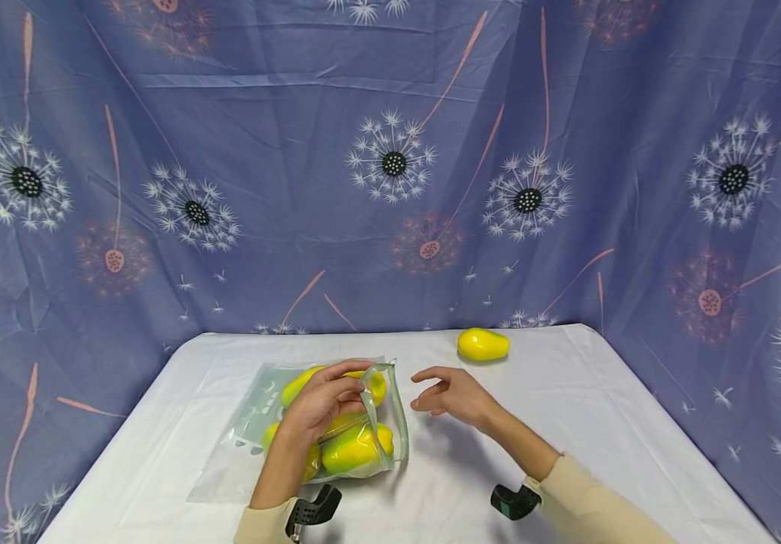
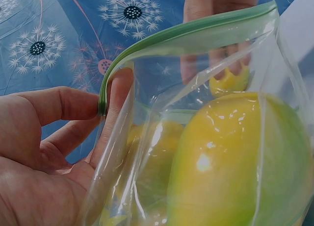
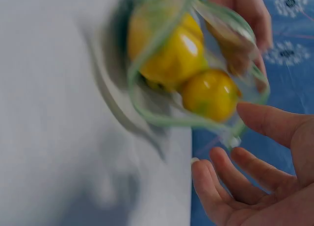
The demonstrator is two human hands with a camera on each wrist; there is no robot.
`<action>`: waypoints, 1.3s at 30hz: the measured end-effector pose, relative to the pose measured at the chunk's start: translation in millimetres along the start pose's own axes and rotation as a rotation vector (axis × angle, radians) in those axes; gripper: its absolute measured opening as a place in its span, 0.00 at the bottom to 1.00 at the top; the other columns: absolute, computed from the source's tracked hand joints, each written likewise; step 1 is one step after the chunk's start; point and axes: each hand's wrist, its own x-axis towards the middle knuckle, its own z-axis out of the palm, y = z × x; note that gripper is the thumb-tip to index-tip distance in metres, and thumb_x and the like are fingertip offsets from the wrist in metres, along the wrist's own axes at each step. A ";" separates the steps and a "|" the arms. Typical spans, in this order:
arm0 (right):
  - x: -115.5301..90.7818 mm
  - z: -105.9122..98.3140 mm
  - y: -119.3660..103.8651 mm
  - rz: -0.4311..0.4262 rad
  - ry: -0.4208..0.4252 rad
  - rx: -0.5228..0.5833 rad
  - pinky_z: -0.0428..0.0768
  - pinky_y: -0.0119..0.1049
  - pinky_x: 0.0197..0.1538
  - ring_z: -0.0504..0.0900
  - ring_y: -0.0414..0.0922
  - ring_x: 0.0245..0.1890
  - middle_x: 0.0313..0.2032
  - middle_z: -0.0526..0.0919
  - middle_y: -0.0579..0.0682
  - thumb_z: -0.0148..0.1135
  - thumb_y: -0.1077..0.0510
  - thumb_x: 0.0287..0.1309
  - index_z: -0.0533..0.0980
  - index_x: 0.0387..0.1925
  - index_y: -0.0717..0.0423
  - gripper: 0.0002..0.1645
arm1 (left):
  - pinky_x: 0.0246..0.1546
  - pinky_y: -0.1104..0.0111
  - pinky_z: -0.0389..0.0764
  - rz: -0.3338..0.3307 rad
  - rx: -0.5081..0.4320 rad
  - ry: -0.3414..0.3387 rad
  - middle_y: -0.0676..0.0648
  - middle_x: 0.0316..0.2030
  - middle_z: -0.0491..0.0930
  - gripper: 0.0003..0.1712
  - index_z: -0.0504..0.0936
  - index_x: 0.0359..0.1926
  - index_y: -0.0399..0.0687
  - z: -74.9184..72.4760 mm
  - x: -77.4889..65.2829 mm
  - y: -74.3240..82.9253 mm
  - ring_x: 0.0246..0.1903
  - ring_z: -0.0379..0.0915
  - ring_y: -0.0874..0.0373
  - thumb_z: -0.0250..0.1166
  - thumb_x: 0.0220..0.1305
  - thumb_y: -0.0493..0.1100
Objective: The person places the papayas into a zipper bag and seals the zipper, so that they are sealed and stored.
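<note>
A clear zip bag [image 1: 254, 423] with a green seal lies on the white table, its mouth facing right and held apart. Several shiny yellow-green mango-like fruits [image 1: 356, 449] are inside it. My left hand [image 1: 322, 404] pinches the bag's rim, one finger inside the film as the left wrist view shows. To the right of the mouth, my right hand [image 1: 455, 394] hovers with loosely bent fingers and holds nothing. In the right wrist view its fingers [image 3: 262, 174] are right by the green rim [image 3: 169, 120].
One more yellow fruit [image 1: 483, 344] lies near the table's back edge, right of the middle. The white table [image 1: 540, 400] meets a blue dandelion-print cloth [image 1: 309, 189] behind and at both sides. Each wrist carries a black camera band [image 1: 516, 502].
</note>
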 end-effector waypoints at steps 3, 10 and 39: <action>6.8 -16.1 -2.0 0.033 0.063 -0.005 0.86 0.47 0.51 0.86 0.47 0.39 0.41 0.87 0.53 0.78 0.54 0.52 0.78 0.62 0.55 0.35 | 0.35 0.69 0.87 -0.001 -0.003 -0.005 0.50 0.30 0.79 0.27 0.70 0.68 0.30 -0.4 -0.3 -0.2 0.25 0.80 0.59 0.57 0.69 0.30; 21.3 -52.5 -0.2 0.060 0.168 -0.052 0.82 0.48 0.56 0.82 0.51 0.51 0.52 0.81 0.59 0.78 0.49 0.52 0.72 0.69 0.50 0.43 | 0.34 0.70 0.87 -0.006 -0.011 -0.008 0.50 0.31 0.79 0.27 0.70 0.68 0.30 0.0 -0.4 0.2 0.25 0.80 0.59 0.57 0.69 0.29; 70.4 -132.1 70.3 0.293 0.369 -0.138 0.53 0.67 0.75 0.46 0.67 0.78 0.80 0.42 0.64 0.71 0.46 0.59 0.49 0.81 0.51 0.57 | 0.33 0.70 0.87 -0.030 -0.014 -0.004 0.49 0.30 0.79 0.26 0.71 0.68 0.32 -1.3 1.6 -0.7 0.25 0.81 0.58 0.57 0.69 0.30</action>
